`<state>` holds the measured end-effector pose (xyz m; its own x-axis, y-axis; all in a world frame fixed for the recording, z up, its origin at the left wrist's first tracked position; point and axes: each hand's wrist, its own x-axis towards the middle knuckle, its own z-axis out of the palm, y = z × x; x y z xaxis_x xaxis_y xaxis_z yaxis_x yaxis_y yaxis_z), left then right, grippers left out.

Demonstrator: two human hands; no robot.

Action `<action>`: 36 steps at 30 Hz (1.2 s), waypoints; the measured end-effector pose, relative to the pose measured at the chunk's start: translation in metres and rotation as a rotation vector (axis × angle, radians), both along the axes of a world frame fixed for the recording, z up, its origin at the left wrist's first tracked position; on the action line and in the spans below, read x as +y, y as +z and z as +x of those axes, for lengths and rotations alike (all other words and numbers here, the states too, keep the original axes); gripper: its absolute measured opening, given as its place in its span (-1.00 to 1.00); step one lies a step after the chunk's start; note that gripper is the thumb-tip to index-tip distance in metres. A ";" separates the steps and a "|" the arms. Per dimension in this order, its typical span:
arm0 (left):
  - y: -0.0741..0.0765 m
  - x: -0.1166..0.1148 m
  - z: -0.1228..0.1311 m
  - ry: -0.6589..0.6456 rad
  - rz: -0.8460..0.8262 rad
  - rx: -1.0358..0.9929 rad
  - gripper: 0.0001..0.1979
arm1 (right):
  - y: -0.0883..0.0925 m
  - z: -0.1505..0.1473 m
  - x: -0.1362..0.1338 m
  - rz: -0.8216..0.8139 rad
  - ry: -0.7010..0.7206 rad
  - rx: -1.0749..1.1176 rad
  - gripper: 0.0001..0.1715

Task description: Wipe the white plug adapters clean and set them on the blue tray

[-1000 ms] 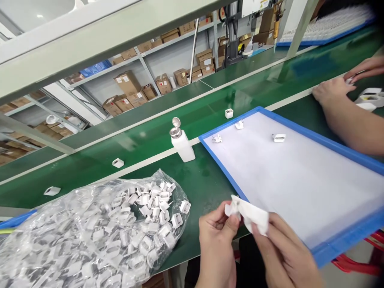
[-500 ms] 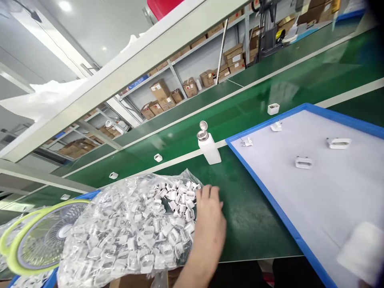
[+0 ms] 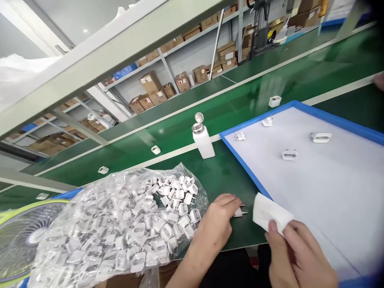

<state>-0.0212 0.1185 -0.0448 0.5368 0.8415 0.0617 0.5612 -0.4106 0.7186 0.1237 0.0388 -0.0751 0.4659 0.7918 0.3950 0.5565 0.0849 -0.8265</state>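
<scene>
My left hand (image 3: 216, 223) is closed on a small white plug part (image 3: 239, 212) whose metal pins stick out to the right, just beside the open mouth of a clear plastic bag (image 3: 99, 236) full of the same white parts. My right hand (image 3: 295, 256) pinches a white wiping cloth (image 3: 269, 214) at the near left corner of the blue-rimmed tray (image 3: 240, 168). Several white plug parts lie apart on the tray's white sheet, one of them (image 3: 289, 155) near its middle.
A white pump bottle with a metal top (image 3: 202, 138) stands by the tray's far left corner. Loose white parts (image 3: 155, 150) ride the green conveyor belt (image 3: 186, 124) behind. A green fan (image 3: 21, 236) sits at the far left. Shelves of cardboard boxes (image 3: 150, 84) fill the background.
My left hand has come out of the bag with one plug part and moved right. My right hand with the cloth has moved in from the lower right towards it.
</scene>
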 end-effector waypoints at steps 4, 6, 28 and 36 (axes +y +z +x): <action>-0.012 -0.015 -0.006 0.171 -0.045 0.006 -0.34 | -0.012 0.001 0.012 0.073 0.031 -0.225 -0.80; -0.010 -0.024 -0.011 0.272 -0.141 -0.011 -0.38 | -0.020 0.002 0.013 0.073 0.072 -0.261 -0.78; -0.030 -0.017 -0.001 0.165 0.140 -0.089 -0.62 | -0.024 -0.011 0.011 0.048 0.418 -0.361 -0.68; -0.009 -0.038 0.013 0.401 -0.478 -0.679 -0.81 | 0.024 0.024 0.019 -0.451 0.507 0.683 -0.59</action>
<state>-0.0078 0.0805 -0.0538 0.1757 0.9737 -0.1454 -0.0070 0.1489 0.9888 0.1476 0.0574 -0.0516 0.0437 0.9733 -0.2253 -0.0724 -0.2219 -0.9724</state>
